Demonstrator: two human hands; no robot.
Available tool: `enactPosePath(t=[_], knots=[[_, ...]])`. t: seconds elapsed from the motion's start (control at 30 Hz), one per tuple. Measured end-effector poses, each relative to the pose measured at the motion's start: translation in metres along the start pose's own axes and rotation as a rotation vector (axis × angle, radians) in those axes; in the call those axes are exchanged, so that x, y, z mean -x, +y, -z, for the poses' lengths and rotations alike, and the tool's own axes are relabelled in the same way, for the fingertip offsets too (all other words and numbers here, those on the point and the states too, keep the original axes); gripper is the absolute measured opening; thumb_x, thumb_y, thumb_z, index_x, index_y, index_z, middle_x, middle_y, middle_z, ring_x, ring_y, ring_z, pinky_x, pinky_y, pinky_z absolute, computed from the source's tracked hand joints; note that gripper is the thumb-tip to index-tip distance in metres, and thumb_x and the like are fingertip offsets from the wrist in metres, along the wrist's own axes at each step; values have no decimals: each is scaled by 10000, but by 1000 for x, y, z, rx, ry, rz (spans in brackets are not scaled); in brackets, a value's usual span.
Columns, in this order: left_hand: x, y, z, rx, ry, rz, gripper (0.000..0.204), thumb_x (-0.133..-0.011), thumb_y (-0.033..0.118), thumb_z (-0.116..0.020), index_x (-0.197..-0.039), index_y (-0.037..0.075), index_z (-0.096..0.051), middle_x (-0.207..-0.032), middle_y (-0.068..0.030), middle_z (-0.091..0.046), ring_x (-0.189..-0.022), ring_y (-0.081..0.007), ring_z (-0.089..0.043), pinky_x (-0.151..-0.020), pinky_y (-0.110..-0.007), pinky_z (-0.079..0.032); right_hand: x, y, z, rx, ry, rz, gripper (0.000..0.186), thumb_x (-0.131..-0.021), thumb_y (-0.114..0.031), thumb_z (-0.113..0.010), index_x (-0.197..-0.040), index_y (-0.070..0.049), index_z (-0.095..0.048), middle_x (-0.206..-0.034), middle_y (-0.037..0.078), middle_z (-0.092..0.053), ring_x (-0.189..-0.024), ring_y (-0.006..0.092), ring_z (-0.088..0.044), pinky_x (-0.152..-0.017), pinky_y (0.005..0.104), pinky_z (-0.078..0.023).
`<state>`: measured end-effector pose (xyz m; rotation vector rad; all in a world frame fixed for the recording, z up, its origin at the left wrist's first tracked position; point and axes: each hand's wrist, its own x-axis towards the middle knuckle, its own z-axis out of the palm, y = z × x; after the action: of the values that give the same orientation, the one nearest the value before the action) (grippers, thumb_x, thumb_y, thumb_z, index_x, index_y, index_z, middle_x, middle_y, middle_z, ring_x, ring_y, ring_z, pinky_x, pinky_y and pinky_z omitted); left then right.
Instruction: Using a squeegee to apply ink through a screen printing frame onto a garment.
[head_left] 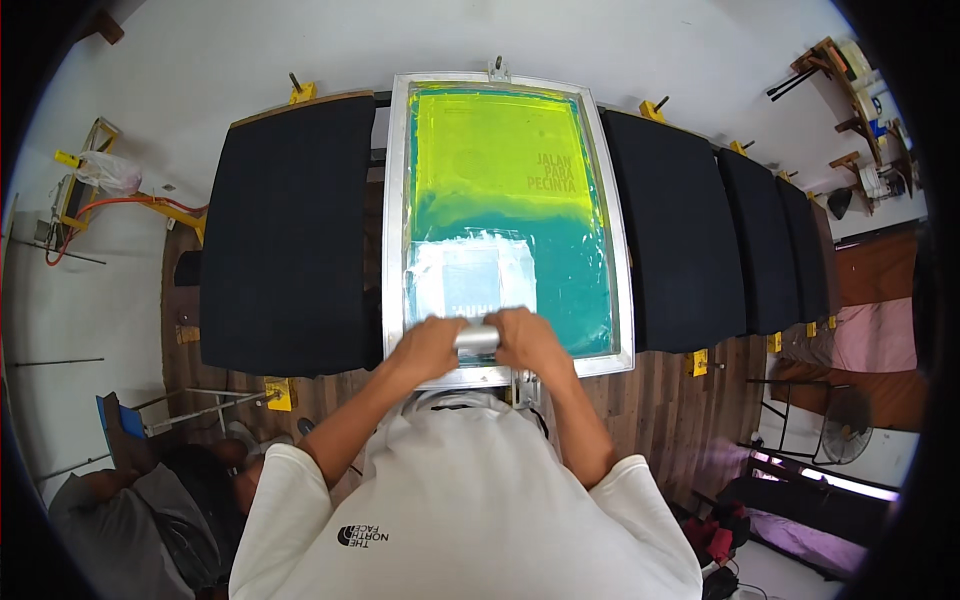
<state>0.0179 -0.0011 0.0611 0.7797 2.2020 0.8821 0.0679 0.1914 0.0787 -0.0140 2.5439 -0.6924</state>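
Note:
Near the front end of a screen printing frame (pixel 624 270), both my hands grip a silver metal squeegee (pixel 477 340). My left hand (pixel 432 345) closes around its left part and my right hand (pixel 530 340) around its right part. A short stretch of metal shows between them; the squeegee's lower edge is hidden. The frame's teal mesh (pixel 575 265) carries bright yellow-green ink (pixel 480 130) over its far half. A whitish patch (pixel 425 270) with a rectangular outline and lettering lies just beyond my hands.
A black cloth-covered board (pixel 290 235) lies left of the frame. Several more black boards (pixel 675 235) run off to the right. Yellow clamps (pixel 280 393) sit along the edges. At lower left is another person (pixel 180 510). A round fan (pixel 847 425) stands at far right.

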Motion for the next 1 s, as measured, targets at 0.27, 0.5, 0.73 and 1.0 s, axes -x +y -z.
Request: enactPosePath(t=[0.27, 0.5, 0.73, 1.0], knots=[[-30, -23, -18, -113, 416, -290, 482, -710, -170, -568, -1168, -24, -600, -1209, -222, -627, -1079, -421, -617, -923, -461, -507, -29, 22, -17, -18, 424, 167, 485, -619, 65, -675, -1084, -57, -610, -1047, 141, -604, -985, 382, -578, -845, 456, -511], [46, -12, -58, -193, 279, -226, 538, -739, -141, -567, -1261, -11, -563, -1307, -224, -565, -1218, -405, -545, -1026, -477, -439, 44, -4, -54, -4, 339, 108, 596, -578, 69, -698, -1153, -55, -598, -1135, 135, -584, -1039, 379, -559, -839, 458, -514], [-14, -6, -2, -46, 321, -233, 329, -767, -80, -575, -1062, 31, -669, -980, -201, -691, -927, -398, -664, -851, -487, -516, -15, 7, 1, 52, 297, 137, 407, -623, 41, -687, -1016, -63, -682, -973, 141, -674, -928, 369, -652, -780, 459, -540], [-67, -18, 15, -93, 305, -116, 283, -770, -69, -610, -1034, 16, -662, -990, -229, -672, -926, -416, -657, -850, -495, -513, -69, 22, 21, 58, 323, 58, 373, -656, 20, -667, -1018, -67, -675, -978, 154, -673, -931, 376, -645, -792, 460, -536]])
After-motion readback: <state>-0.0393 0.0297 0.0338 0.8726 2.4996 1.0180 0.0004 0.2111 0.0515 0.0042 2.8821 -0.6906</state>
